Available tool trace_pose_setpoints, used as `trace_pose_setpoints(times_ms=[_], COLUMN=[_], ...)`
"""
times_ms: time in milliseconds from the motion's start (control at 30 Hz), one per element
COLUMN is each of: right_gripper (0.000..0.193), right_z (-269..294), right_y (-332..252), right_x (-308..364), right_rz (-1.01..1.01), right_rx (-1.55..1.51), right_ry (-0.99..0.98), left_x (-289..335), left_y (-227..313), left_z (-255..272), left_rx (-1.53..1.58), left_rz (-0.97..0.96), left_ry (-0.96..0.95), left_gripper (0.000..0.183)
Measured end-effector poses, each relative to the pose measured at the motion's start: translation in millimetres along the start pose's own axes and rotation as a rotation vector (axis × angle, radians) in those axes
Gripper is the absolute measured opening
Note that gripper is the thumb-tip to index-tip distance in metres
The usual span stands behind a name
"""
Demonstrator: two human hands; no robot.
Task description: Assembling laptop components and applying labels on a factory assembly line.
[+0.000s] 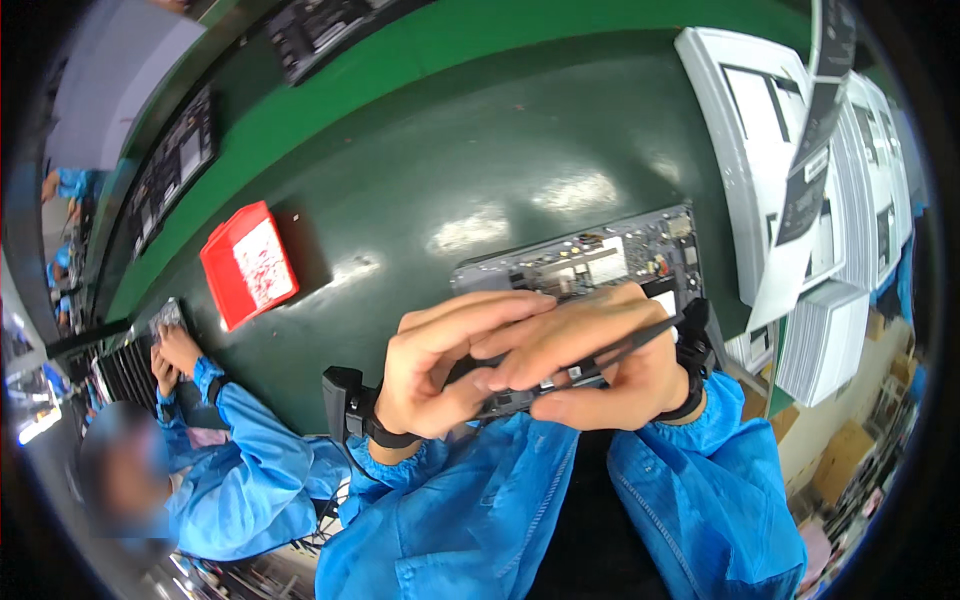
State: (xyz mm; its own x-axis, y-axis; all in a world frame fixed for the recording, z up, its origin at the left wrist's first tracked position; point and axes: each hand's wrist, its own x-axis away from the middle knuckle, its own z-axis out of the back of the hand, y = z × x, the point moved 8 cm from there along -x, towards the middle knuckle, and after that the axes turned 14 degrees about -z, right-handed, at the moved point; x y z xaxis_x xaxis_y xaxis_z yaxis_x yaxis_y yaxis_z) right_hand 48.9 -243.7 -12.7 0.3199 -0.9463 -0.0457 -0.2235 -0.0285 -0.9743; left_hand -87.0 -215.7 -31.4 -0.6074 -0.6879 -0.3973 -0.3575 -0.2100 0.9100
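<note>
An opened laptop base [590, 262] with exposed circuit boards and a dark frame lies on the bench in front of me. My left hand [430, 355] bends over its near left part, thumb and fingers drawn together. What those fingers hold, if anything, is hidden. Close against them, my right hand [640, 375] grips slim black tweezers [645, 338], whose rear end sticks out to the upper right. The tweezers' tips are hidden by my fingers. Both hands cover the near middle of the base.
A red bin [222, 262] of small white pieces stands left on the green bench [420, 180]. White trays [735, 190] are stacked at right, with a dark-and-white strip [800, 200] across them. More opened laptop bases [172, 165] rest along the far ledge. A blue-sleeved co-worker [250, 470] works at left.
</note>
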Motion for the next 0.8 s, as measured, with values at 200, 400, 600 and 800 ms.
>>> trace_pose_setpoints(times_ms=[200,400,600,800], right_gripper=[0.031,0.016,0.019,0.028], right_z=[-27.7,-57.6,-59.2,-49.1], right_y=[-6.3,-15.6,-14.2,-7.7], right_x=[-10.3,-12.7,-11.2,-2.4], right_rz=[0.073,0.380,0.335,0.201], right_rx=[0.055,0.071,0.203,0.353], right_ry=[-0.187,-0.219,-0.309,-0.208], left_x=[15.9,24.3,23.1,12.6], left_y=[20.3,31.2,29.6,30.3], left_z=[3.9,8.8,9.6,8.2], left_rx=[-0.395,-0.449,-0.438,-0.489], left_rz=[-0.043,-0.256,-0.299,-0.392], left_ry=[0.049,0.157,0.175,0.149], left_gripper=[0.050,0.040,0.036,0.026])
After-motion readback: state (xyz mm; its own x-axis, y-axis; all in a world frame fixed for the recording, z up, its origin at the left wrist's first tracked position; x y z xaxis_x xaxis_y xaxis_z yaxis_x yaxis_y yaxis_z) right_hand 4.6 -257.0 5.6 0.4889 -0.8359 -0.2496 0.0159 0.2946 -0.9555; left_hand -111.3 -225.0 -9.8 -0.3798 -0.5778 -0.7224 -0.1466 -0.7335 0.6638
